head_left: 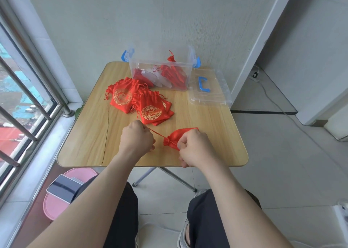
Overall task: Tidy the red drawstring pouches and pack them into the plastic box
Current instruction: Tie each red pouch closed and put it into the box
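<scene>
No word, label or number can be read anywhere; the loose red pouches (122, 97) bear a round gold emblem (its centre is too small to read as characters).

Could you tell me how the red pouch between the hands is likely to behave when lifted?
Probably floppy: the pouch lies in soft folds, its neck bunched. Likely light, being thin cloth. Its shiny fabric may slip; the drawstring that the left hand and right hand pinch offers a surer hold.

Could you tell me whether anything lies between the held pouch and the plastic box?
Only the pile of loose pouches lies on the table between the held pouch and the plastic box, which is open, its lid set beside it.
</scene>
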Demonstrator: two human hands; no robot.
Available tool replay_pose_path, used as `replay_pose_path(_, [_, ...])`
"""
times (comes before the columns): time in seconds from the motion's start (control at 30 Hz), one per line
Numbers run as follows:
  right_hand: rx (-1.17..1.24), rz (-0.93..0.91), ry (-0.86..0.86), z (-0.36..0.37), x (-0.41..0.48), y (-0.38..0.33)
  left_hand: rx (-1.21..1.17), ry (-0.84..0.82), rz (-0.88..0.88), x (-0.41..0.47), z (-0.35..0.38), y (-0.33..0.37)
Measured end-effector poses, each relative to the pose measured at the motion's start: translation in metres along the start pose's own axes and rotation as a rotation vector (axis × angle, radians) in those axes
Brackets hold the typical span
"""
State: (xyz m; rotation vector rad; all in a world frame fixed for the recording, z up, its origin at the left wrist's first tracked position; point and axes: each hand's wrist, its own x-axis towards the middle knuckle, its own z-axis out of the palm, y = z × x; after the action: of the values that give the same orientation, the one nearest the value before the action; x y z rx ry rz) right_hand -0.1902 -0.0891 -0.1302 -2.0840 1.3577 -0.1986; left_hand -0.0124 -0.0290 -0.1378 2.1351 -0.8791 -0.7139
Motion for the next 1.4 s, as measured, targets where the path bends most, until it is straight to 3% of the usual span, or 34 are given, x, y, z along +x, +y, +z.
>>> replay_pose_path(0.2, [-0.229,-0.082,0.032,0.005,0.002,-0.008,0.292,-0.042,0.103,-0.006,-0.005,-0.004])
replay_pose_path(0.4, [-0.219,-0.070,0.053,0.001,0.000,-0.011,0.437,-0.189,0.230,-0.014,-0.002,0.004])
replay_pose_path(0.6, [-0.120,-0.095,-0.025,0.000,-0.001,-0.009,0.467,-0.321,0.296,-0.017,-0.002,0.005])
replay_pose_path(0.77, [-0.087,-0.106,-0.094,0.000,0.004,-0.004,0.388,-0.249,0.362,-0.014,0.000,-0.002])
replay_pose_path(0.9, [-0.041,-0.104,-0.123,-0.002,0.007,-0.001,0.329,-0.276,0.527,-0.011,-0.001,-0.004])
replay_pose_path(1.07, [-0.049,-0.179,-0.131,-0.002,0.005,0.004,0.381,-0.296,0.590,-0.008,0.002,-0.006])
replay_pose_path(1.23, [-0.097,-0.241,-0.100,-0.001,0.008,0.007,0.425,-0.283,0.605,-0.008,0.008,-0.007])
replay_pose_path(1.4, [-0.071,-0.251,-0.057,0.001,0.012,0.008,0.433,-0.301,0.508,-0.006,0.014,-0.009])
